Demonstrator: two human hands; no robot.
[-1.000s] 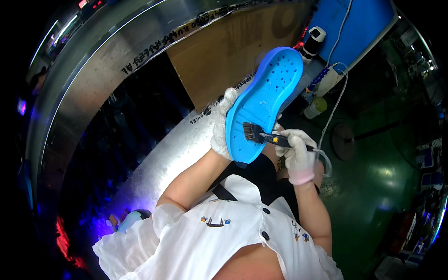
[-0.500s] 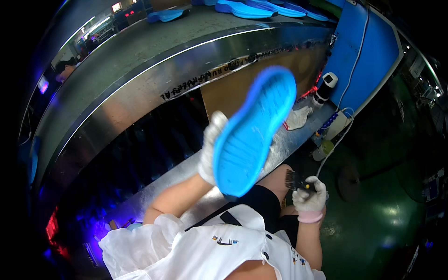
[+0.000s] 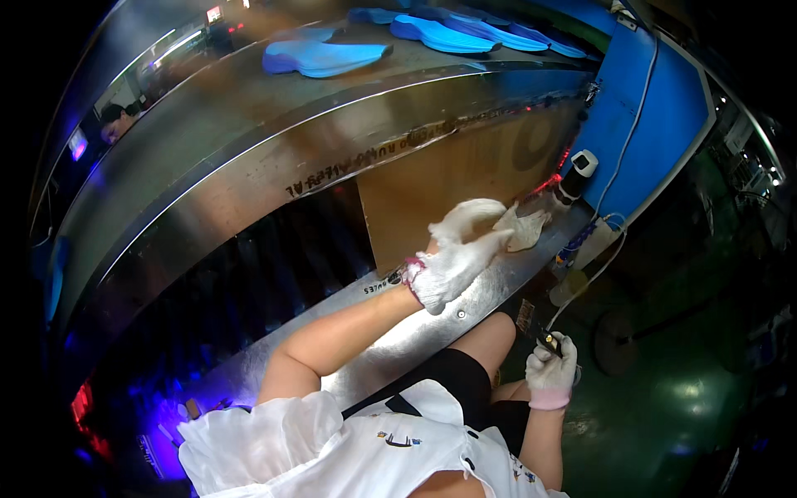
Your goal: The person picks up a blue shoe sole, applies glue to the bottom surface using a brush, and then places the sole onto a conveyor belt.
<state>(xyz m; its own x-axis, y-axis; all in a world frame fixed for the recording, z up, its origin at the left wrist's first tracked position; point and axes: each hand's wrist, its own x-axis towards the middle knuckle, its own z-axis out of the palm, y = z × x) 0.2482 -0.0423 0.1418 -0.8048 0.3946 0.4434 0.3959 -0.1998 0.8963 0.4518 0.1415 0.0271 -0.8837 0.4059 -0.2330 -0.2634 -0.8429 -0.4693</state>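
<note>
My left hand point(image 3: 461, 257), in a white knit glove, reaches over the metal ledge with thumb and fingers apart and no sole in it. Its fingertips come close to a crumpled white cloth point(image 3: 525, 230); whether they touch it I cannot tell. Low on the right, beside my knee, my gloved right hand point(image 3: 551, 365) is closed around the handle of a black brush point(image 3: 526, 319), bristles up. Above, a blue shoe sole point(image 3: 324, 58) lies near the front edge of the dark conveyor belt point(image 3: 224, 108).
Several more blue soles point(image 3: 444, 35) rest along the belt's far side. A brown cardboard panel point(image 3: 432, 199) stands below the belt's metal side. Right of it are a blue machine panel point(image 3: 643, 108), a white-and-black device point(image 3: 579, 170) and a hanging cable point(image 3: 594, 274). Another person point(image 3: 116, 123) is at far left.
The blue sole has left my left hand, and a sole now shows at the belt's front edge. My left hand has moved right toward the cloth. My right hand keeps the brush.
</note>
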